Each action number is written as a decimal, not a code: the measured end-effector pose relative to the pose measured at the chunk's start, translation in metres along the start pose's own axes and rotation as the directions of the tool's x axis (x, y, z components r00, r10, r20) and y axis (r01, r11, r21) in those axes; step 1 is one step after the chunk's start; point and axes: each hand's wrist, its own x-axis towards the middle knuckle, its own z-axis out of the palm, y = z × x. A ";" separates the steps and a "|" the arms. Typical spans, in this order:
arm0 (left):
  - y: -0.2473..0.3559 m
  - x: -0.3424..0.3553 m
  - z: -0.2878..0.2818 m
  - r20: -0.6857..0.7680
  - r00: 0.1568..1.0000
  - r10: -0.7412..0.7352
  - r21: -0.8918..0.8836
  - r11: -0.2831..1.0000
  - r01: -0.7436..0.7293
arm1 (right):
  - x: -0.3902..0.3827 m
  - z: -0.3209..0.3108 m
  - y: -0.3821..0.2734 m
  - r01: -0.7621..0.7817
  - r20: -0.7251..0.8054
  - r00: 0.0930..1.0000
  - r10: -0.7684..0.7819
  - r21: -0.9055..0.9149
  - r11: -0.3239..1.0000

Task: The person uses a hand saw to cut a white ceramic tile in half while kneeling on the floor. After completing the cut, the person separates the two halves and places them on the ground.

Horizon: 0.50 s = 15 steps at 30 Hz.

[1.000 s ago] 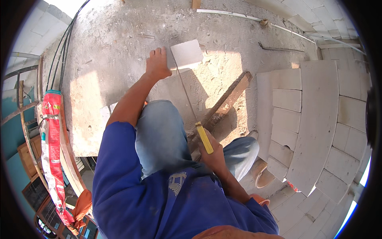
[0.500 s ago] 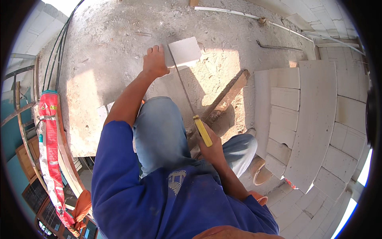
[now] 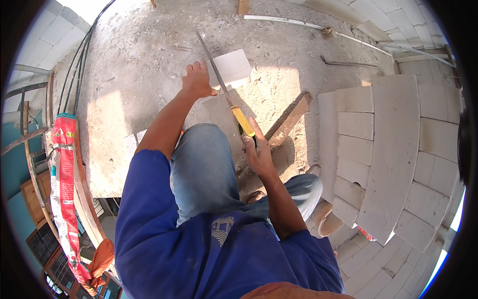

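A white block [image 3: 235,67] lies on the dusty concrete ahead of my knees. My left hand [image 3: 197,80] bears on its left end, the fingers over the far side and the thumb on the near side. A handsaw with a yellow handle [image 3: 243,121] is in my right hand [image 3: 259,153], one finger stretched along the handle. Its thin blade [image 3: 217,71] crosses the block just right of my left hand, and the tip reaches past the far edge. How deep the blade sits in the block cannot be made out.
A wooden plank [image 3: 293,115] lies right of the saw, near my bent knee. Stacked pale blocks [image 3: 356,124] and a long slab [image 3: 396,149] stand to the right. A white pipe [image 3: 284,20] runs along the back. Black cables [image 3: 74,74] and a red-white sack [image 3: 63,174] are at left.
My right hand has pushed the saw forward and a little left, so the blade now sticks out well beyond the block. My left hand stays on the block.
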 end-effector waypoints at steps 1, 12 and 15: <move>0.005 0.001 -0.004 0.008 1.000 -0.017 -0.001 1.000 0.017 | 0.003 0.001 -0.002 0.002 -0.027 1.000 -0.002 0.010 1.000; -0.026 0.064 -0.025 0.189 0.981 -0.034 0.052 0.998 0.024 | -0.092 -0.033 -0.033 -0.086 0.008 0.996 0.086 -0.027 0.996; -0.026 0.055 -0.024 0.095 0.994 0.050 -0.032 0.998 -0.047 | -0.075 -0.026 -0.033 0.020 -0.044 0.999 -0.022 -0.060 0.998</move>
